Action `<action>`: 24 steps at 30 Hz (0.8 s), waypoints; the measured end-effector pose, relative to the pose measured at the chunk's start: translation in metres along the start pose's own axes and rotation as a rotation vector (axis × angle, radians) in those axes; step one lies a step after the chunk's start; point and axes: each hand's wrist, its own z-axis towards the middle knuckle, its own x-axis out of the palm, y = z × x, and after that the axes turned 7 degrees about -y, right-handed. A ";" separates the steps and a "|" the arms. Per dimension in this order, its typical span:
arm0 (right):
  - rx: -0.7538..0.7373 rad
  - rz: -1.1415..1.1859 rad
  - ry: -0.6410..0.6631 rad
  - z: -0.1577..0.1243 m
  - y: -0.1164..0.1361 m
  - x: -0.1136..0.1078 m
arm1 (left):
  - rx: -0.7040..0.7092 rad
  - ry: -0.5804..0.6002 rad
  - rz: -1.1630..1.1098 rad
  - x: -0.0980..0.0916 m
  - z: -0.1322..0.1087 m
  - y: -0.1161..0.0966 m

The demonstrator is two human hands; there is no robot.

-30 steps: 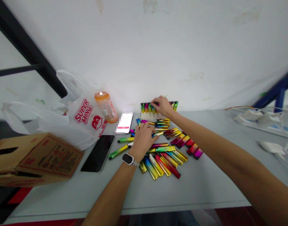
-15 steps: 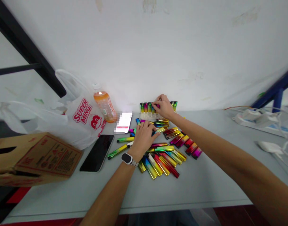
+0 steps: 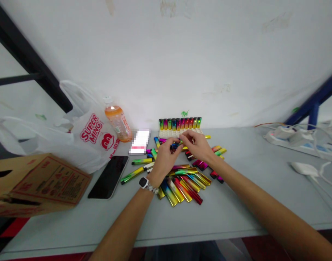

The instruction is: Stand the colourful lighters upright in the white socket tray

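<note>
Ten metallic lighters (image 3: 178, 124) stand upright in the pale rack (image 3: 166, 133) against the wall, and here, in front, the left hand (image 3: 166, 156) and right hand (image 3: 198, 146) meet fingertip to fingertip above the loose lighters (image 3: 170, 193) spread on the grey table (image 3: 242, 152)! Fingers curled in, something shiny between them, probably a lighter; which hand pinches it, I can't tell. These should be light, stiff and slick along that glossy barrel: grip mid-body, thumb against forefinger, clear of the black top.
</note>
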 end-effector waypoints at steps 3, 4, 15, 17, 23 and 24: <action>0.052 0.092 0.040 -0.011 0.000 0.001 | -0.128 -0.078 -0.255 0.006 0.000 -0.001; 0.053 0.106 0.046 -0.015 0.000 0.002 | -0.158 -0.096 -0.302 0.008 0.000 -0.001; 0.196 0.195 -0.033 -0.027 -0.010 -0.003 | -0.281 0.006 -0.657 0.012 -0.007 -0.014; 0.217 0.207 -0.036 -0.028 -0.014 -0.002 | -0.370 0.042 -0.700 0.010 -0.008 -0.015; 0.210 0.176 -0.009 -0.032 -0.013 0.002 | -0.394 -0.089 -0.511 0.008 -0.007 -0.016; 0.211 0.169 -0.004 -0.033 -0.012 0.003 | -0.374 -0.102 -0.502 0.009 -0.006 -0.015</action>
